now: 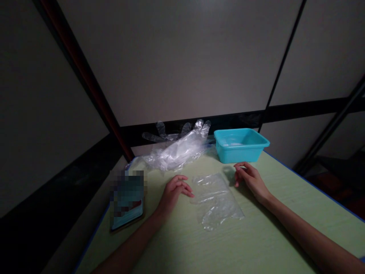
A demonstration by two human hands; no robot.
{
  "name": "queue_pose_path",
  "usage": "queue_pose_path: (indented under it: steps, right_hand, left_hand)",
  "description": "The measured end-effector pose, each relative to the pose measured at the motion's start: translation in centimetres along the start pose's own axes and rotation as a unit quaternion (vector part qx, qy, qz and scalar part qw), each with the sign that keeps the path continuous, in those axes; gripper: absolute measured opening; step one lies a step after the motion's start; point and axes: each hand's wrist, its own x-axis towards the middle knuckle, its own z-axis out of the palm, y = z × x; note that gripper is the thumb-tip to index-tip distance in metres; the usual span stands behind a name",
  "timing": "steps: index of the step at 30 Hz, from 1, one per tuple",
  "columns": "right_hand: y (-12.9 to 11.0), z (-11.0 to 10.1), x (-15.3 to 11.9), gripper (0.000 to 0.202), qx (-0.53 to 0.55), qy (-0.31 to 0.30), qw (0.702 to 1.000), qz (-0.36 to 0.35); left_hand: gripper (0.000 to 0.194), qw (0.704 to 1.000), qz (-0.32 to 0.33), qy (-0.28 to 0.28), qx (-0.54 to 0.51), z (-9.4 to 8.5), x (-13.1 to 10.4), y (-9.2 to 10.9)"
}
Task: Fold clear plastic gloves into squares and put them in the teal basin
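A thin clear plastic piece (218,199) lies flat and creased on the table between my hands; it looks like a folded disposable glove, though its outline is not fully plain. My left hand (175,192) is beside its left edge, fingers loosely bent and apart, holding nothing. To the right of the plastic, my right hand (249,180) hovers low over the table with its fingers slightly curled and nothing seen in them. Beyond the plastic lies a pile of clear disposable gloves (179,150), some of their fingers sticking up against the wall panel.
A turquoise plastic basin (239,154) stands at the back right, just past my right hand. On the left edge sits a phone or tablet (128,205), partly blurred out. The pale green table (182,243) has a blue rim and meets a panelled wall (194,68) behind.
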Motion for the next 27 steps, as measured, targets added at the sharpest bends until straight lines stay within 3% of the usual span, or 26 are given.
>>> queue_pose_path:
  steps: [3,5,7,9,12,15,18,27]
  right_hand:
    - [-0.9,-1.3,-0.2,0.019,-0.054,0.016,0.997,-0.047]
    - [-2.0,-2.3,-1.0,0.017,-0.161,-0.044,0.980,-0.109]
    - [-3.1,-3.3,-2.4,0.016,-0.298,-0.153,0.924,-0.185]
    - [-3.9,-4.0,-4.0,0.016,-0.404,-0.245,0.841,-0.264]
    - [-4.1,-4.4,-5.9,0.021,-0.498,-0.283,0.736,-0.362]
    - [-3.6,-4.1,-6.9,0.025,-0.541,-0.290,0.664,-0.426]
    - [-3.5,-3.4,-7.2,0.026,-0.548,-0.293,0.639,-0.453]
    - [-3.5,-2.4,-6.9,0.027,-0.565,-0.307,0.611,-0.462]
  left_hand:
    - [0.020,1.000,0.005,0.017,-0.022,-0.2,0.1,0.1]
    - [0.020,1.000,0.004,0.006,-0.011,-0.1,-0.1,0.2]
    - [0.020,1.000,0.005,-0.009,0.005,0.1,-0.3,0.2]
    - [0.021,0.999,0.008,-0.030,0.014,0.3,-0.4,0.1]
    - [0.023,0.998,0.010,-0.053,0.018,0.6,-0.4,-0.2]
    - [0.022,0.998,0.011,-0.057,0.029,0.7,-0.3,-0.3]
    - [0.021,0.998,0.014,-0.055,0.041,0.7,-0.3,-0.5]
    - [0.019,0.997,0.027,-0.058,0.051,0.4,-0.2,-0.9]
